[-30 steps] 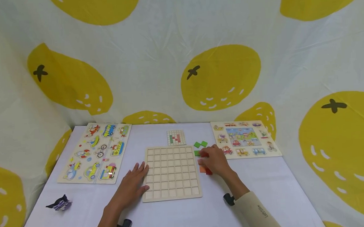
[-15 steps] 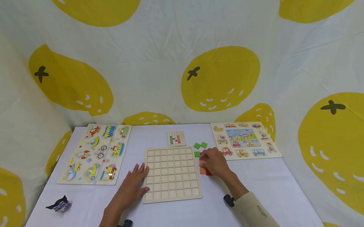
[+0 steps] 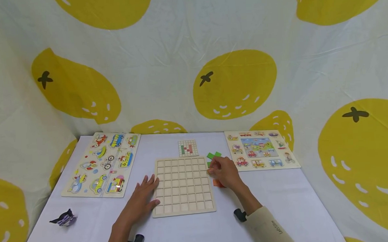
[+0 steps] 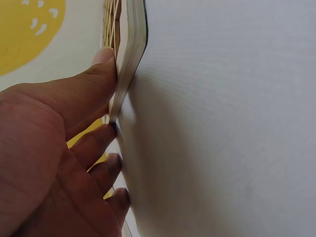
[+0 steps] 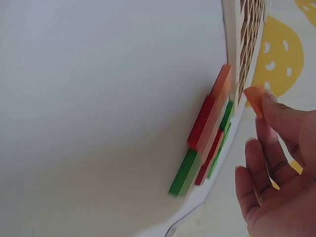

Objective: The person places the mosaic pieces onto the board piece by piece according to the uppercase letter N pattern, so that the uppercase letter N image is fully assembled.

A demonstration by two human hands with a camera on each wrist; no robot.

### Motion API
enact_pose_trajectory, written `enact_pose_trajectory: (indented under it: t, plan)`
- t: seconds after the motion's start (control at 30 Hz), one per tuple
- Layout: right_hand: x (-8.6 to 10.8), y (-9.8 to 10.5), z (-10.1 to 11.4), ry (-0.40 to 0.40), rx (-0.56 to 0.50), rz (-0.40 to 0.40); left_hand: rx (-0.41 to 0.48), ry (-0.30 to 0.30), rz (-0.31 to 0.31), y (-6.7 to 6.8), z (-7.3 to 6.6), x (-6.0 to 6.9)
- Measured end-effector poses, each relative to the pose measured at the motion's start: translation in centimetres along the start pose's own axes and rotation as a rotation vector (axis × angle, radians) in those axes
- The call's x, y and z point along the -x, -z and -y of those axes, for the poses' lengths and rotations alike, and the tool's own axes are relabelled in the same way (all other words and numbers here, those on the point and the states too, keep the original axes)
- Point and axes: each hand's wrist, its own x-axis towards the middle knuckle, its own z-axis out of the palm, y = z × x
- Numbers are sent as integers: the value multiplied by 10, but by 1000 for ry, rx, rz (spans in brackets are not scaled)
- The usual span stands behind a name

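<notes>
My right hand (image 3: pixel 227 172) is raised over the right side of the grid board (image 3: pixel 181 187), pinching an orange tile (image 5: pixel 255 98) between thumb and index finger. Below it on the table lie several flat tiles: a red tile (image 5: pixel 202 121), a green tile (image 5: pixel 185 173) and another orange tile (image 5: pixel 220 81), among others. In the head view the hand partly covers this group; green tiles (image 3: pixel 218 154) show beyond it. My left hand (image 3: pixel 140 198) rests along the board's left edge, its thumb (image 4: pixel 94 89) on the rim and its other fingers beside it. The board's grid cells hold no tiles.
A small pattern card (image 3: pixel 188 148) with green and red squares lies behind the board. A vehicle puzzle board (image 3: pixel 98 184) is at the left and another picture puzzle (image 3: pixel 259 146) at the back right. A black and purple item (image 3: pixel 65 218) sits at the front left.
My right hand has lifted from the tile pile with the orange tile and shifted slightly left, toward the board. My left hand has stayed on the board's edge.
</notes>
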Motion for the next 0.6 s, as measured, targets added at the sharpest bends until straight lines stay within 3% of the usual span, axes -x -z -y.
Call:
enact_pose_trajectory:
  t: [0.23, 0.6]
  plan:
    - [0, -13, 14, -16, -62, 32, 28, 1, 5, -3, 1, -1]
    - [-7, -39, 36, -21, -31, 81, 45, 12, 3, -3, 2, -1]
